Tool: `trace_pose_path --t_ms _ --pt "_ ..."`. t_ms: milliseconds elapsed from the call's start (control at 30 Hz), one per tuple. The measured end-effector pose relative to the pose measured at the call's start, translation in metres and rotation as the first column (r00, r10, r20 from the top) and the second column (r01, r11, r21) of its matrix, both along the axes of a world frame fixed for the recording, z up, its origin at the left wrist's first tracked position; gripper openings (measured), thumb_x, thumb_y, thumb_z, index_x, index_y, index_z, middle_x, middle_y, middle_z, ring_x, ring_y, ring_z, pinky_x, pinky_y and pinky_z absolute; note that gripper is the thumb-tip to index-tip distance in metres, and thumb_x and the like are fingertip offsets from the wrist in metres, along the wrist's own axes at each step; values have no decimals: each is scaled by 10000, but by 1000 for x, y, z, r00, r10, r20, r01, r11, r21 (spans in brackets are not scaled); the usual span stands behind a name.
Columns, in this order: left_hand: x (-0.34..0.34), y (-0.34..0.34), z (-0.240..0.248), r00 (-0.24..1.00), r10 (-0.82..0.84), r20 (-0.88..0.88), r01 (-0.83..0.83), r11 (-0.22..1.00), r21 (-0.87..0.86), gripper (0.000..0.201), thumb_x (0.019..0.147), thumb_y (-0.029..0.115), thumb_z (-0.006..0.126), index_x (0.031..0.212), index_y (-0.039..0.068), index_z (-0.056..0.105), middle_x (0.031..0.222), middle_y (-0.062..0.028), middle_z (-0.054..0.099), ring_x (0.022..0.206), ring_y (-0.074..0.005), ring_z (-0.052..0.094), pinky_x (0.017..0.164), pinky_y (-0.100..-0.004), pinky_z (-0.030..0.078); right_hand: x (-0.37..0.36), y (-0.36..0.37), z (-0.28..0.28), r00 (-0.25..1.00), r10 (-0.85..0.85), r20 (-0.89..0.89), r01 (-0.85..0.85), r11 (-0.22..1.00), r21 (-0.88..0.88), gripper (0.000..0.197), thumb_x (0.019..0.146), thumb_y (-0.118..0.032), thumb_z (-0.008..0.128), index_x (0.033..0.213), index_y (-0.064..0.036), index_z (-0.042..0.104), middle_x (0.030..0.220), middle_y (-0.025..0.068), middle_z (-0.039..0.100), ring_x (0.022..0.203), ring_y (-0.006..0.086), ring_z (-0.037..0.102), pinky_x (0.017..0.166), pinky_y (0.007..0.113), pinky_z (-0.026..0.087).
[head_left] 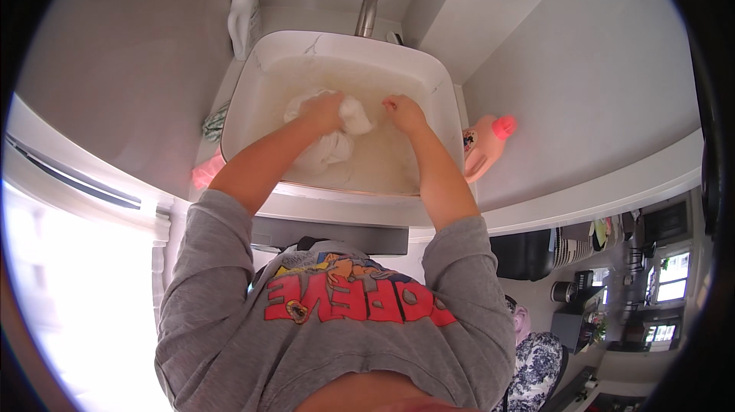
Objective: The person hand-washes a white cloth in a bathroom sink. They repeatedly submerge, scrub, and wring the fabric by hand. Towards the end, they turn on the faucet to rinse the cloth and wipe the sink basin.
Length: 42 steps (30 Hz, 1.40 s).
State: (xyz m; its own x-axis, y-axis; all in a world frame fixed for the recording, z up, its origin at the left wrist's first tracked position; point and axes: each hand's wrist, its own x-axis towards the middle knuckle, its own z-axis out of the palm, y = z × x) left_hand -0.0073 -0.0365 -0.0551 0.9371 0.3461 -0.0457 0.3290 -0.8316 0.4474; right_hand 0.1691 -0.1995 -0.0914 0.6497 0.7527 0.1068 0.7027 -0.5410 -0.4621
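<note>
A white rectangular sink (266, 67) with a grey-veined wall holds cloudy water. In it, on the left of the middle, my left hand (325, 109) is closed on a bunched white cloth (354, 116). Part of the cloth spreads toward the sink's near side, under my forearm. To the right, my right hand (406, 113) hovers over the water, apart from the cloth. Its fingers are curled together; whether anything small sits between them I cannot make out.
A metal faucet (368, 8) stands behind the sink. At the back left is a white bottle (243, 17); by the right rim, a pink bottle with a red cap (485, 145). Left of the sink lie a green-patterned cloth (216, 122) and something pink (207, 171). Walls flank both sides.
</note>
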Motion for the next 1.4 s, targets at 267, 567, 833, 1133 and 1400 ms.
trace_pose_path --t_ms 267,567,833,1133,1400 --pt "-22 69 33 825 510 242 -60 506 -861 435 709 148 642 1092 -18 521 926 -115 607 817 -223 616 687 -339 508 -24 18 -16 908 416 61 -402 902 -158 273 792 -179 520 1036 -145 637 993 125 608 961 294 556 828 396 450" --pt "-33 103 23 494 843 213 161 152 -975 361 781 141 592 1070 -60 511 915 -135 607 775 -239 628 665 -348 531 -67 35 -6 865 479 149 -401 838 -370 219 808 -207 504 954 -136 651 995 131 574 937 310 557 790 417 465" --pt "-39 110 22 489 846 214 188 138 -973 351 774 140 599 1056 -53 519 908 -131 614 775 -235 628 675 -352 533 -74 49 -6 897 389 208 -313 894 -322 178 813 -203 508 812 -108 659 940 103 576 887 290 572 738 407 488" --pt "-41 105 27 525 836 160 186 70 -980 343 769 128 602 1053 -46 517 885 -113 615 766 -227 627 676 -341 532 -78 59 -10 934 260 243 -165 921 -353 151 796 -162 516 837 -73 629 949 122 587 893 306 578 742 413 484" --pt "-38 106 24 547 813 200 231 83 -969 300 788 113 574 1055 -12 518 892 -108 610 774 -224 621 687 -338 529 -71 61 -1 971 240 16 -226 933 -281 339 851 -275 511 1090 -40 560 1091 180 565 960 310 575 810 389 460"
